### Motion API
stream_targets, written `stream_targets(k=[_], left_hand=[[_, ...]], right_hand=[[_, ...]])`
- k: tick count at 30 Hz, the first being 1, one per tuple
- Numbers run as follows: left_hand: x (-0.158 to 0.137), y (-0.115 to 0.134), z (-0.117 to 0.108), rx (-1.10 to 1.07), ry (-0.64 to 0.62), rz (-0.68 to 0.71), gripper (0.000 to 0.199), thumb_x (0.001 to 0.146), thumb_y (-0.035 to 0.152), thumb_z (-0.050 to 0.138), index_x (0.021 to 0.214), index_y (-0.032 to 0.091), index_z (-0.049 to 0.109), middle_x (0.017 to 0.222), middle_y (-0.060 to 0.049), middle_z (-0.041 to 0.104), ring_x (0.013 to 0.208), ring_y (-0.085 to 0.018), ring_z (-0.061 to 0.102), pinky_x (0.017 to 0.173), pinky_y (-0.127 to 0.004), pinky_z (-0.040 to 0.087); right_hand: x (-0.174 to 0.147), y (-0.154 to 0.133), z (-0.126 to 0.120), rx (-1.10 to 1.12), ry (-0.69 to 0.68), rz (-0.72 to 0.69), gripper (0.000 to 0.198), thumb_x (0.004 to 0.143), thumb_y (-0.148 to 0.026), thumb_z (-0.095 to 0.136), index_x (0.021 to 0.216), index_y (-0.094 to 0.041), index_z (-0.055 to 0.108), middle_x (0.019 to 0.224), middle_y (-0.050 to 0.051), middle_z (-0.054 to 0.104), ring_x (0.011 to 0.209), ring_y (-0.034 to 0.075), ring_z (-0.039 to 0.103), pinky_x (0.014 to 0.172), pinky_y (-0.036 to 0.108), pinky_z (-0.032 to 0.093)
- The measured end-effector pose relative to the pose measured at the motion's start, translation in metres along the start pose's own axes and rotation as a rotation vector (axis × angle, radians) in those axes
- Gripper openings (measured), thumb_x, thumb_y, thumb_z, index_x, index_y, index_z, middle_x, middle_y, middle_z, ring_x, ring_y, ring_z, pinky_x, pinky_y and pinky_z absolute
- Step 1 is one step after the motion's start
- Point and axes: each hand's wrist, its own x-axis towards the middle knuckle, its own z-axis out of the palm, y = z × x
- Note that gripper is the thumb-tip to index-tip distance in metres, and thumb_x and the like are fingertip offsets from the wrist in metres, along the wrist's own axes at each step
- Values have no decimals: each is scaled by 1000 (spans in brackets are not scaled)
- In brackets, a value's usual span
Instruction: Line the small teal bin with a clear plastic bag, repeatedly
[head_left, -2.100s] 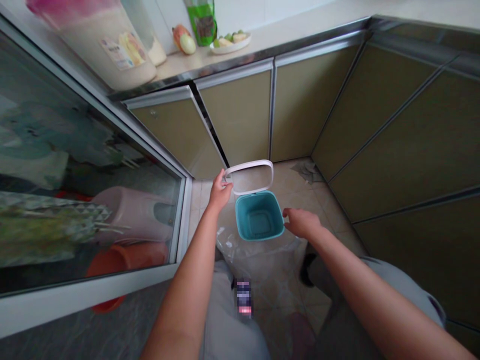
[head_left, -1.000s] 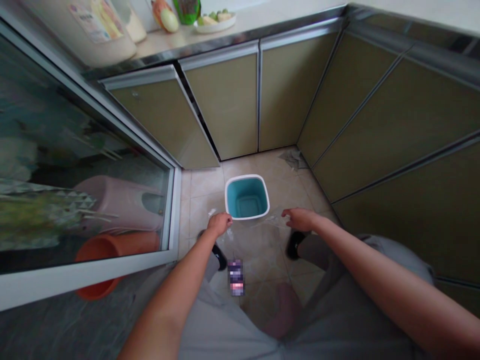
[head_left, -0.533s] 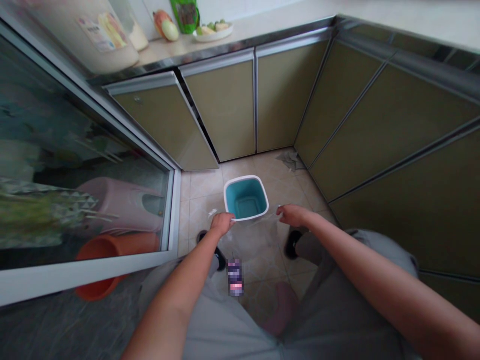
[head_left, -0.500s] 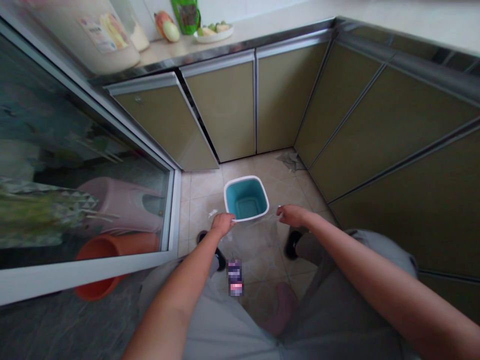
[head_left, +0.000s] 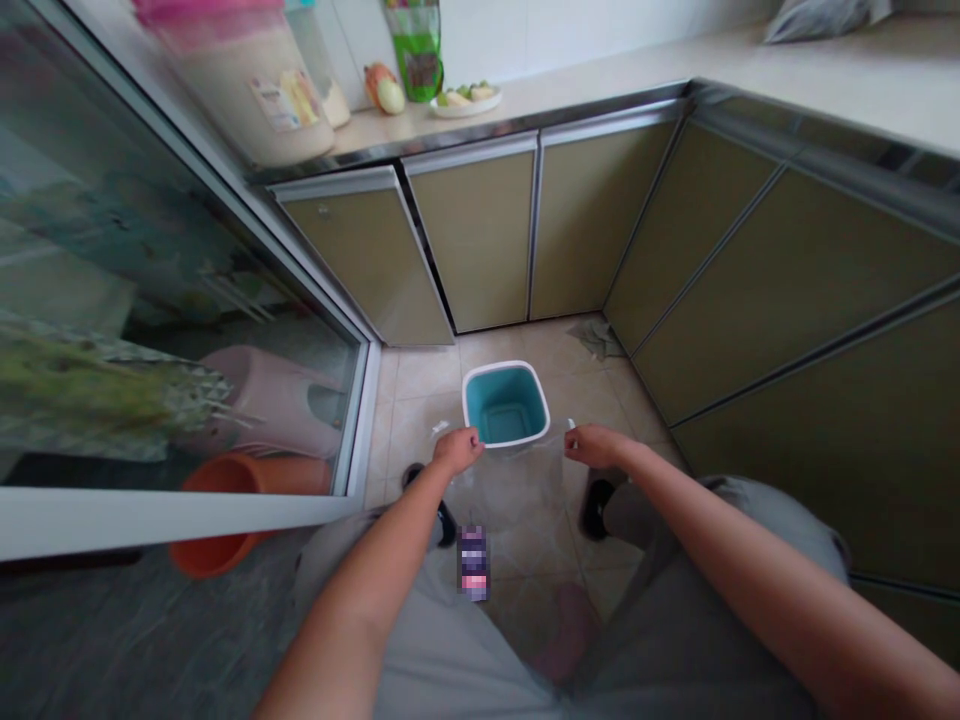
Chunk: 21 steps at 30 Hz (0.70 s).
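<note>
A small waste bin (head_left: 506,367) with a white rim and teal inside stands on the tiled floor between my feet and the cabinets. My left hand (head_left: 457,452) is closed by the bin's near left corner. Level with it, my right hand (head_left: 590,445) is closed just right of the bin, with a small pale edge showing at its fingers. A thin, see-through plastic bag (head_left: 517,490) hangs stretched between both hands, in front of the bin. Its outline is faint against the tiles.
A glass sliding door (head_left: 360,420) is on the left, with an orange bucket (head_left: 217,500) beyond it. Cabinets (head_left: 472,240) line the back and right. A grey rag (head_left: 598,338) lies in the corner. A plate of cut fruit (head_left: 466,104) sits on the counter.
The view has shifted, so more of the counter shows. Both hands remain closed on the clear bag by the bin, with the right hand slightly lower in view.
</note>
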Motion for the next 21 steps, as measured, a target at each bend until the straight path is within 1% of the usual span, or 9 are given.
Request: stream_targets(k=[5, 8, 10, 11, 13, 16, 18, 20, 21], left_hand=[[-13, -7, 10, -57, -172, 30, 30, 91, 48, 59, 81, 22, 69, 86, -3, 72, 82, -17, 65, 75, -26, 46], [-21, -7, 8, -108, -166, 44, 42, 92, 56, 55, 70, 21, 62, 75, -2, 66, 76, -17, 61, 71, -27, 44], [-22, 0, -7, -212, -119, 65, 57, 92, 68, 46, 61, 21, 52, 65, 0, 57, 68, -16, 55, 68, -28, 42], [-23, 6, -20, -287, -85, 71, 64, 91, 76, 39, 58, 21, 47, 60, 0, 52, 64, -16, 52, 66, -29, 41], [-23, 20, -58, -479, -6, 94, 74, 87, 87, 23, 54, 23, 37, 55, 1, 43, 59, -15, 45, 64, -30, 39], [-40, 43, -137, -781, 109, 227, 75, 83, 92, 7, 55, 25, 24, 54, 0, 36, 56, -15, 37, 62, -33, 39], [-70, 53, -193, -905, 186, 338, 74, 81, 94, 4, 57, 25, 23, 54, -1, 32, 55, -16, 35, 61, -35, 39], [-118, 55, -239, -941, 296, 414, 79, 74, 98, 0, 59, 26, 27, 55, -3, 34, 58, -19, 39, 61, -39, 41], [-146, 54, -257, -950, 372, 432, 81, 71, 100, 0, 59, 26, 31, 56, -5, 38, 60, -22, 43, 61, -41, 42]], right_hand=[[-5, -9, 7, 38, -80, -12, 34, 96, -36, 54, 76, -19, 75, 82, 7, 75, 80, 20, 70, 73, 26, 48], [-9, -12, 14, 88, -66, -24, 40, 97, -40, 52, 67, -19, 69, 76, 7, 72, 78, 20, 68, 74, 28, 49], [-12, -15, 13, 164, 2, -17, 49, 98, -49, 48, 62, -20, 62, 74, 7, 68, 77, 21, 66, 75, 30, 49], [-13, -16, 9, 226, 47, -11, 54, 99, -55, 44, 60, -20, 57, 72, 7, 66, 76, 21, 64, 74, 30, 49], [-16, -20, -7, 401, 143, 0, 64, 98, -69, 31, 58, -21, 46, 65, 5, 58, 68, 19, 57, 69, 30, 48], [-29, -30, -55, 707, 281, -84, 68, 93, -82, 12, 59, -24, 27, 55, -1, 35, 54, 14, 38, 56, 29, 40], [-55, -43, -97, 838, 374, -204, 68, 89, -85, 5, 62, -25, 19, 56, -3, 24, 52, 13, 28, 51, 28, 34], [-102, -63, -137, 851, 483, -326, 70, 86, -87, -5, 63, -25, 17, 57, -2, 21, 52, 15, 26, 50, 29, 33], [-131, -75, -154, 821, 553, -368, 71, 83, -87, -12, 63, -25, 17, 56, -1, 22, 53, 16, 27, 51, 31, 34]])
